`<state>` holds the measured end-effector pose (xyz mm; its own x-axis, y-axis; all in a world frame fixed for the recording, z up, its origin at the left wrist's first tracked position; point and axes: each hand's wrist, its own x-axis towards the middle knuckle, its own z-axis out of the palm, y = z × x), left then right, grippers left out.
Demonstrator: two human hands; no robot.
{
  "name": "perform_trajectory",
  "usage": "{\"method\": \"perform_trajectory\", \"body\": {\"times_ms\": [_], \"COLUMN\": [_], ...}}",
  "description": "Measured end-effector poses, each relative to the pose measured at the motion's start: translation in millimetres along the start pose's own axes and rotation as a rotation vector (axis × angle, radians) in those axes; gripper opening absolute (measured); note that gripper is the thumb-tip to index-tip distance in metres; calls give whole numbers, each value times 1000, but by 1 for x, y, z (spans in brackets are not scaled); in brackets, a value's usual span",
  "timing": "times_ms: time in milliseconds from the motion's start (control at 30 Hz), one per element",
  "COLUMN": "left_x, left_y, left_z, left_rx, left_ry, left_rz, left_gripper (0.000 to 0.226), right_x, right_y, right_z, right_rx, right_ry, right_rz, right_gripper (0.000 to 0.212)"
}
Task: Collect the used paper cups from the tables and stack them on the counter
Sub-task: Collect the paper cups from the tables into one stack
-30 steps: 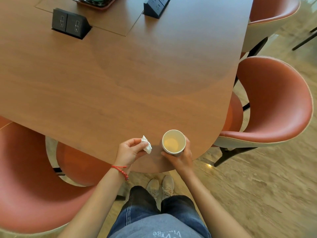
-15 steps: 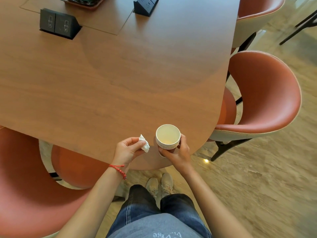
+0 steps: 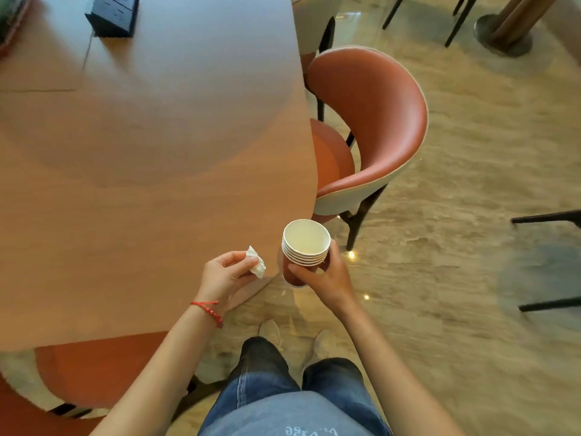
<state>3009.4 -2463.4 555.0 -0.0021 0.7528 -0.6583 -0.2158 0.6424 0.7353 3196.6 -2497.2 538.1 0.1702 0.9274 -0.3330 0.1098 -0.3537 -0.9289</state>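
Note:
A stack of several nested paper cups (image 3: 305,247), white inside with reddish outer walls, is held upright in my right hand (image 3: 323,278) just off the wooden table's (image 3: 151,171) near right corner, above the floor. The top cup looks empty. My left hand (image 3: 224,275), with a red bracelet on the wrist, pinches a crumpled white tissue (image 3: 257,266) over the table's near edge, a short way left of the cups.
An orange chair (image 3: 371,121) is tucked at the table's right side, another orange chair (image 3: 88,369) at lower left. A black power socket box (image 3: 111,15) sits far back on the table. Dark furniture legs (image 3: 547,262) and a column base (image 3: 503,36) stand on the marble floor.
My right hand lifted the cup stack off the table's edge and carried it right, past the corner. The view swung right toward the floor. The left hand still holds the tissue.

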Motion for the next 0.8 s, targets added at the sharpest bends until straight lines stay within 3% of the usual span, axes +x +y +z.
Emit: {"method": "perform_trajectory", "body": {"times_ms": [333, 533, 800], "left_x": [-13, -55, -121], "left_y": [-30, -73, -140], "left_z": [103, 199, 326], "left_rx": [199, 390, 572], "left_ry": [-307, -505, -667], "left_rz": [-12, 7, -24], "left_gripper": [4, 10, 1], "right_x": [-68, -130, -220], "right_y": [35, 62, 104], "right_z": [-98, -178, -276], "right_rx": [196, 274, 334], "right_ry": [312, 519, 833], "right_rz": [26, 22, 31], "right_gripper": [62, 70, 65]}}
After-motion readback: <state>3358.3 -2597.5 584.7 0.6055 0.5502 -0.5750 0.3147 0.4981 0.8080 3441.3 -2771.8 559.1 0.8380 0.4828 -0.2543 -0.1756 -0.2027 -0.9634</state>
